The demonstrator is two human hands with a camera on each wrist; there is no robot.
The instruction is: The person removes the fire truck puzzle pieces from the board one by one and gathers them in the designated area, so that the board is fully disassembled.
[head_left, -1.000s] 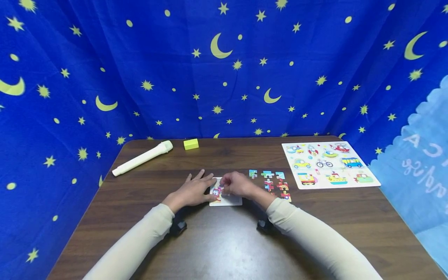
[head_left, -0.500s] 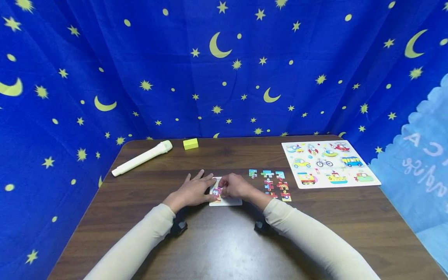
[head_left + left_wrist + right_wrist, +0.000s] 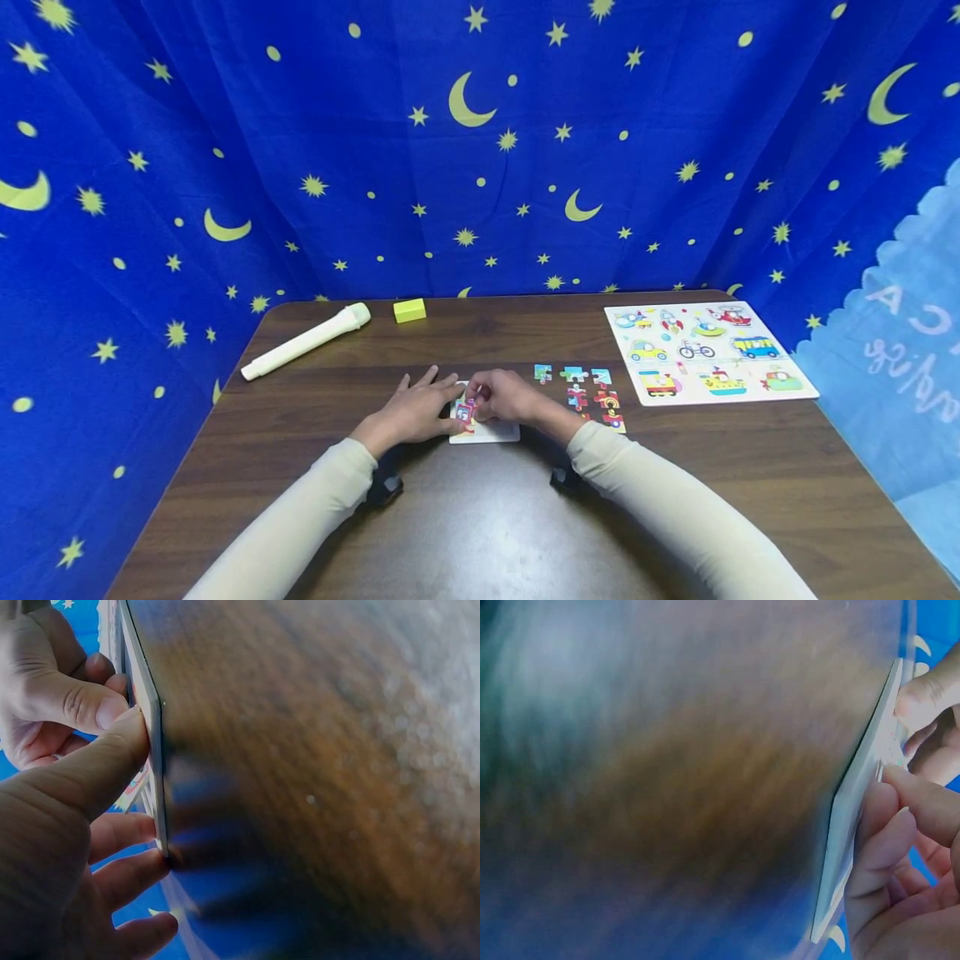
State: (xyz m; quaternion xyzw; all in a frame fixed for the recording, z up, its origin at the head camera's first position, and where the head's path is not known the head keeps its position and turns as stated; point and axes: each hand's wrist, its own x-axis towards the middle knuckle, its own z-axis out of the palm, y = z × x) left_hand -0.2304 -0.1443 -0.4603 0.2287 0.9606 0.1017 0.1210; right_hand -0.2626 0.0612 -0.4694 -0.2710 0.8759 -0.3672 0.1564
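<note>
A small white puzzle tray (image 3: 501, 432) lies flat on the table, with a colourful picture piece (image 3: 464, 413) showing at its left part. My left hand (image 3: 412, 412) rests with spread fingers over the tray's left side; in the left wrist view its thumb (image 3: 112, 754) presses at the tray's near edge. My right hand (image 3: 504, 397) is over the tray's middle, thumb and fingers together, pinching a puzzle piece against it. That piece is mostly hidden by the fingers; only a thin edge shows in the right wrist view, beside the fingertips (image 3: 900, 780).
Several loose jigsaw pieces (image 3: 576, 396) lie right of the tray. Beyond them is a large picture board (image 3: 708, 354) with vehicles. A white stick-like cylinder (image 3: 307, 340) and a yellow block (image 3: 409, 311) lie at the back left. A blue star-patterned curtain (image 3: 390, 150) hangs behind the table.
My right hand's fingers have shifted slightly left over the tray, uncovering a little more of its near right part. The left hand stays in place.
</note>
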